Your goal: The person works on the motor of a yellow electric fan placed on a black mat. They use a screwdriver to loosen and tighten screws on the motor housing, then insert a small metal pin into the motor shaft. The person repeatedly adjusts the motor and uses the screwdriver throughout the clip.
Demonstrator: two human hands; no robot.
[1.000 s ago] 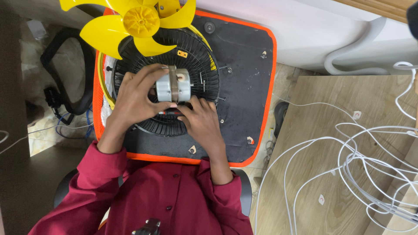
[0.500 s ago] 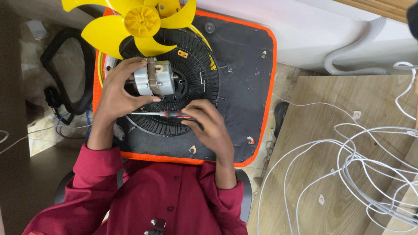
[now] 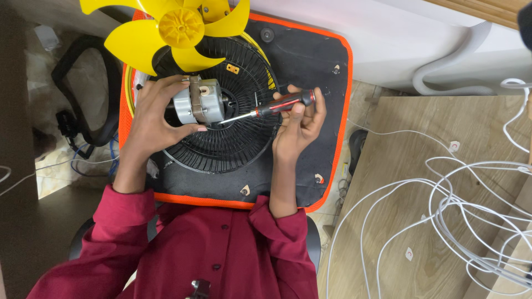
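Currently, left hand (image 3: 152,119) fingers grip the silver cylindrical metal fan motor (image 3: 195,104); right hand (image 3: 296,130) fingers hold the red-and-black-handled screwdriver (image 3: 271,108), tip at motor

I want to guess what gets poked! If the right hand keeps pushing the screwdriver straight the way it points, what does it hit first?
Most likely the silver motor. The right hand aims the screwdriver leftward, its tip already at the motor's side, which the left hand grips.

We see a black panel (image 3: 310,66) with an orange rim bearing the round black grille (image 3: 221,149); at three o'clock, white cables (image 3: 443,205) sprawl across our wooden counter (image 3: 399,166).
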